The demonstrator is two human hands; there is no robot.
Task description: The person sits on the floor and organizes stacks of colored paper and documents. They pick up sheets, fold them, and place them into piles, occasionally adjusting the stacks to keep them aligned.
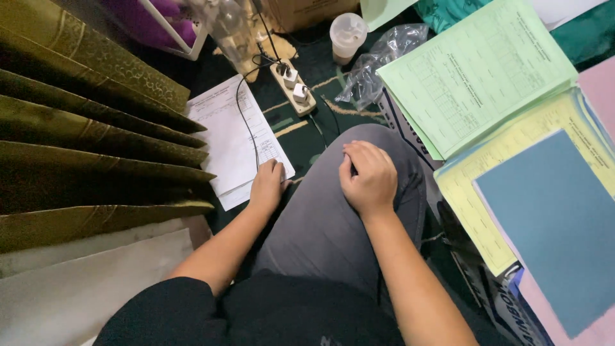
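The left hand (266, 186) lies flat, palm down, on the lower corner of a stack of white printed sheets (227, 131); its fingers are spread a little and loose, they grip nothing, they only press on the paper; the sheets stretch away from this hand toward the upper left, so the hand covers only the near right corner, just beside the knee. The right hand (368, 177) rests on the grey trouser knee (320, 211); its fingers are curled inward in a loose fist, and I cannot tell if something small is inside it; it is apart from the white sheets, with the knee between them.

A black cable (246, 122) runs across the white sheets and goes up to a cream power strip (293, 88), which lies on the dark green carpet (307, 138) a little beyond the sheets, with white plugs in it. Behind the strip stands a clear plastic cup with lid (346, 36), and near it lies a crumpled clear plastic bag (378, 64).

To the right of the right hand, near but not touching, there are stacks of paper: a green stack of forms (480, 70) on top, a yellow stack (487, 192) under it, and a blue sheet (551, 224) that lies over pink paper at the edge.

To the left of the left hand, olive-gold folded fabric (90, 141) fills that side in layers.
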